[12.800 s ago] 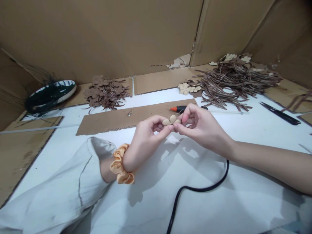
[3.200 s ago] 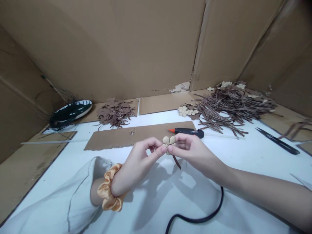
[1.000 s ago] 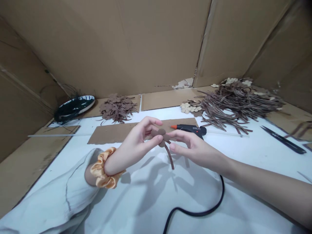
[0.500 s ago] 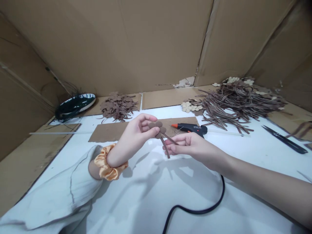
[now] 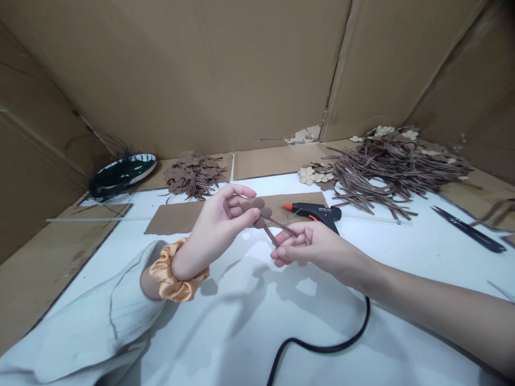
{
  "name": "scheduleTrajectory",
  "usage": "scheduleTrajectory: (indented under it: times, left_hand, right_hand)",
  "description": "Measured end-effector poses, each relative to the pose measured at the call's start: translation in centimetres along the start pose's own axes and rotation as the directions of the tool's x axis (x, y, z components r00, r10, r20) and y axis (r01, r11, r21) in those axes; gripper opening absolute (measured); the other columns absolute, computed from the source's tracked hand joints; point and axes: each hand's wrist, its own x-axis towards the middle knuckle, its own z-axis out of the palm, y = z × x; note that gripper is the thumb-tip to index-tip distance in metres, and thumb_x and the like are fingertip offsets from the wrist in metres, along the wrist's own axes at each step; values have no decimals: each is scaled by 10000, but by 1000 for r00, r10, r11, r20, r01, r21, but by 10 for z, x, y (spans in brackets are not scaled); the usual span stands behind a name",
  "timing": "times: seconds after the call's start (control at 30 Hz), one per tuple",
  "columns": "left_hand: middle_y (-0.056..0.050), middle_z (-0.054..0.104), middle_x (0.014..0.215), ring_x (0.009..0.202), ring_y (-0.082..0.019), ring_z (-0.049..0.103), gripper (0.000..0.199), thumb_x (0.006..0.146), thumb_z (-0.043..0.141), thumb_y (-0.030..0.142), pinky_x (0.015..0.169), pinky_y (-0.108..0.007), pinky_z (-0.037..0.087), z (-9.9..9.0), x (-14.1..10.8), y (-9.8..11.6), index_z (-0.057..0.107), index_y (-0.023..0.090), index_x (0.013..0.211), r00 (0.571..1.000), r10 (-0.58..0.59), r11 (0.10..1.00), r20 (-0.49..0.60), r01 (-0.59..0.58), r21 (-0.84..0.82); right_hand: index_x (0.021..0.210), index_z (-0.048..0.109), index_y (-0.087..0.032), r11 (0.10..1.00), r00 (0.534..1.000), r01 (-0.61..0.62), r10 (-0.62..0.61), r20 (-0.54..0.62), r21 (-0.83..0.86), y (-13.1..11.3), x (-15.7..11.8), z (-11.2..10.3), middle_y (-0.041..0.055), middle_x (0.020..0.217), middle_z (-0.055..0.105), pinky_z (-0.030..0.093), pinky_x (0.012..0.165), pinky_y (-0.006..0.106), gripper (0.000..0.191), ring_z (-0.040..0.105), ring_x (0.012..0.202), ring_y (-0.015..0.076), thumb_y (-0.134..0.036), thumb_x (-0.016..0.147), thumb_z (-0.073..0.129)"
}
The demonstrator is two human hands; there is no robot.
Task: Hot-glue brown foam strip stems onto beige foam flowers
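Flower cutout [image 5: 256, 204]: hanging in the air above the near edge of the cardboard strip [image 5: 177, 219], brown face showing toward the camera, near the table's middle.

Ribbed brown strips [image 5: 281, 227]: fanning out from behind the flower in a narrow V, one pointing right and one pointing down and right, both ending close to the other hand.

Change: the flower is showing brown where it was showing tan seconds ago, and two strips are splaying from it where one was hanging.

Left hand [image 5: 217, 228]: pinching the flower between thumb and fingers, closed firmly on it, with an orange satin scrunchie [image 5: 173, 273] circling the wrist and a pale linen sleeve [image 5: 84, 305] bunching behind it.

Right hand [image 5: 309, 246]: curling loosely just below the strips, fingertips [image 5: 281, 253] beside their ends; whether it is gripping them I cannot tell.

Tools: a black hot glue gun [image 5: 314, 212] is lying on its side just past the right hand, its black power cord [image 5: 322, 347] trailing toward the table's near edge, while black thread snips [image 5: 469, 237] are resting near the right edge.

Far edge: a large heap of brown strips [image 5: 386, 167] and tan flower cutouts [image 5: 308, 175] is sitting right of centre, a smaller heap of brown cutouts [image 5: 193, 178] is sitting left of centre, and a patterned plate [image 5: 129, 167] is leaning by the left corner.
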Motion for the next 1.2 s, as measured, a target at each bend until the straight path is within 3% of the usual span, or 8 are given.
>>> scheduleTrajectory:
  times: [0.13, 0.33, 0.53, 0.87, 0.93, 1.1, 1.2]
  left_hand:
    - [0, 628, 713, 671, -142, 646, 242, 766, 659, 226, 615, -258, 518, 0, -1, 0, 518, 159, 951, 999, 45, 998, -16, -44, 35]
    - [-17, 623, 797, 736, -139, 644, 214, 781, 651, 229, 619, -236, 512, -1, -2, -5, 548, 158, 955, 991, 133, 987, -29, -129, 100]
    - [-51, 624, 963, 792, -135, 637, 190, 797, 636, 215, 658, -246, 525, -3, -2, -6, 565, 159, 964, 975, 213, 963, -65, -198, 184]
    - [-57, 613, 1018, 841, -139, 634, 153, 830, 592, 212, 653, -241, 526, -1, -3, -8, 560, 169, 974, 959, 275, 937, -70, -251, 244]
    - [-57, 617, 1006, 836, -141, 636, 170, 823, 598, 215, 655, -240, 521, -3, -1, -7, 555, 169, 980, 962, 264, 938, -66, -240, 252]
    - [-6, 624, 728, 704, -141, 653, 234, 795, 619, 224, 592, -221, 487, -8, 4, 0, 526, 158, 999, 994, 110, 971, -1, -107, 215]
    - [-5, 629, 727, 712, -141, 658, 251, 779, 635, 236, 567, -200, 462, -11, 6, 4, 526, 162, 991, 999, 40, 980, 31, -45, 193]
  right_hand:
    - [898, 595, -162, 1000, 1000, -2, 2, -31, -12, 0, 0, 0, 43, 802, 740, 456, 715, 267, 309, 673, 776, 154, -333, 694, 751]
    - [858, 661, -125, 991, 991, 127, -124, -52, 52, -2, -1, 3, 53, 811, 726, 494, 776, 269, 266, 687, 761, 130, -381, 851, 589]
    - [904, 687, -114, 987, 990, 135, -130, -61, 84, 0, -1, 2, 54, 810, 742, 527, 762, 252, 294, 705, 738, 122, -381, 876, 567]
    - [894, 696, -113, 990, 991, 123, -119, -57, 67, 0, -3, 4, 58, 815, 751, 538, 753, 249, 280, 713, 751, 130, -358, 884, 560]
    - [891, 693, -115, 990, 990, 132, -129, -66, 49, -1, -3, 3, 63, 830, 751, 535, 766, 258, 283, 714, 760, 136, -363, 885, 555]
    - [794, 688, -119, 985, 979, 172, -173, -111, -16, -3, -2, 1, 74, 781, 745, 519, 804, 288, 317, 712, 771, 160, -385, 883, 540]
    - [790, 681, -120, 987, 978, 148, -155, -137, -62, -3, -1, 1, 86, 804, 745, 507, 811, 294, 314, 708, 789, 168, -373, 888, 522]
